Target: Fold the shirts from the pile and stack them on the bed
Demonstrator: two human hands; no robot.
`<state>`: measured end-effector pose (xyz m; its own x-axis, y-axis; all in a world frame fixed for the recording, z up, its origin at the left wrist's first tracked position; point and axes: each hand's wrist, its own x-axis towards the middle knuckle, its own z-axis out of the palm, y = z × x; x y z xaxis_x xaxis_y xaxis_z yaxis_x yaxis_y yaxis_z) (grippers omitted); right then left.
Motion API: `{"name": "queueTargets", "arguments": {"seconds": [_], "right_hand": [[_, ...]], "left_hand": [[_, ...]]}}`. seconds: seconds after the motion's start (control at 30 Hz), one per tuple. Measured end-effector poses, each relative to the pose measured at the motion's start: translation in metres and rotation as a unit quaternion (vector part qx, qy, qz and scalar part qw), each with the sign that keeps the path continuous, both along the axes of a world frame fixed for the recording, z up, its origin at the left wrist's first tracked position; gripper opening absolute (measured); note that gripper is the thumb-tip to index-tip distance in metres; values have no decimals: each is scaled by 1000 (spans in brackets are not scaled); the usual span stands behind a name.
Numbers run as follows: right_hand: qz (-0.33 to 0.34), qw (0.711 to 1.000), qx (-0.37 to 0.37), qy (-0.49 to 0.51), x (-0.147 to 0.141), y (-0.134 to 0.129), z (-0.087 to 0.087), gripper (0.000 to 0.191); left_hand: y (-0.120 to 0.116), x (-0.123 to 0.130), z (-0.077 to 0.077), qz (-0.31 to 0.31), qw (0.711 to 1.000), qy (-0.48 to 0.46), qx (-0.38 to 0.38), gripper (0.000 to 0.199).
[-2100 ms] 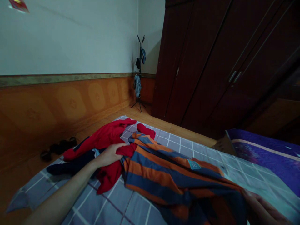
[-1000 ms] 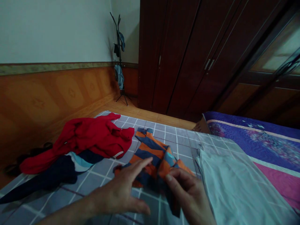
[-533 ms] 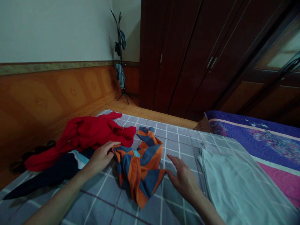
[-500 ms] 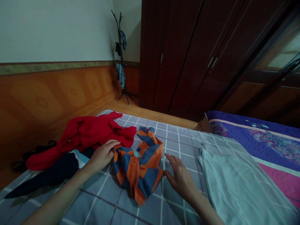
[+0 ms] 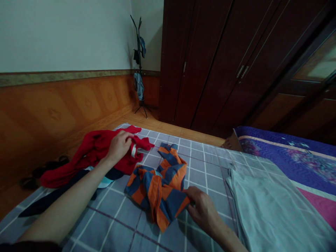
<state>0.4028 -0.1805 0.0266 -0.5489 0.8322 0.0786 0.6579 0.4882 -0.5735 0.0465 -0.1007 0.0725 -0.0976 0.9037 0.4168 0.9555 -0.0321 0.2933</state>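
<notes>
My left hand [image 5: 120, 145] is closed on the red garment [image 5: 97, 145], pinching its fabric close to a white tag. Crumpled on the bed in front of me lies an orange-and-blue striped shirt [image 5: 170, 175]. At that shirt's right edge, my right hand [image 5: 202, 206] grips the cloth between thumb and fingers. A dark navy garment [image 5: 49, 199] with a light blue part [image 5: 105, 182] is partly covered by the red one and by my left forearm.
A pale, flat-laid cloth [image 5: 275, 206] covers the right side of the grey checked bed sheet [image 5: 207, 161]. Beyond are a purple floral mattress [image 5: 278, 147], a dark wardrobe [image 5: 204, 63] and a coat stand [image 5: 139, 63]. Dark shoes [image 5: 44, 169] sit on the floor at left.
My left hand has left the striped shirt, moved up and left, and taken hold of the red garment, exposing its tag. My right hand has closed on the striped shirt's edge.
</notes>
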Motion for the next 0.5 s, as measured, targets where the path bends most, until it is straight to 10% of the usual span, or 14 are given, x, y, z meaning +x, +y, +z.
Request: {"name": "queueTargets", "arguments": {"seconds": [0.1,0.17,0.33,0.5], "right_hand": [[-58,995,6,83,4,-3,33,19],[-91,982,30,160,7,-3,52,17],[-190,941,-31,280,8,-1,71,19],[-232,932,-56,274,-6,7,72,18]], "left_hand": [[13,-12,15,75,992,21,97,32],[19,-16,7,65,996,60,26,30],[8,3,-22,-35,987,93,-126,15],[-58,72,-2,-241,969,29,-56,32]]}}
